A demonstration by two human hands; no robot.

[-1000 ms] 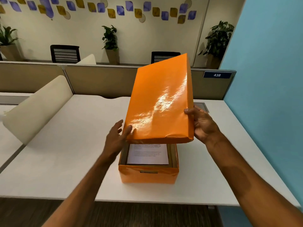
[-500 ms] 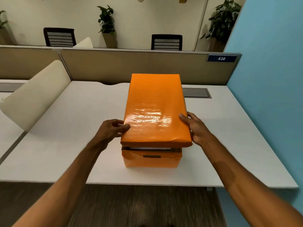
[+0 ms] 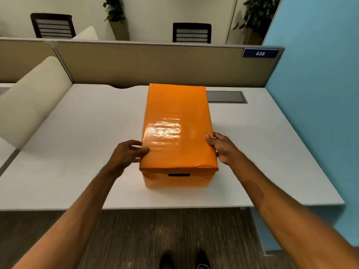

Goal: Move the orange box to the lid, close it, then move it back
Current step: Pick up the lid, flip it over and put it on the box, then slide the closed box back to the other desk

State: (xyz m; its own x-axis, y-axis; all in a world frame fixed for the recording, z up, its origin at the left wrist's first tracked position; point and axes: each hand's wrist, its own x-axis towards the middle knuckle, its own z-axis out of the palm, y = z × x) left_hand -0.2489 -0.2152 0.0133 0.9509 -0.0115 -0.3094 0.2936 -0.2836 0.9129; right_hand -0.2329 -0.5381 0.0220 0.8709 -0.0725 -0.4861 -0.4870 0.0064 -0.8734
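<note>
Resting on the white desk, the orange box sits closed under its glossy lid. Left hand grasps the lid's near-left edge; right hand grasps its near-right edge, box between them.

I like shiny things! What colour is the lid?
Glossy orange lid, seen in the head view.
</note>
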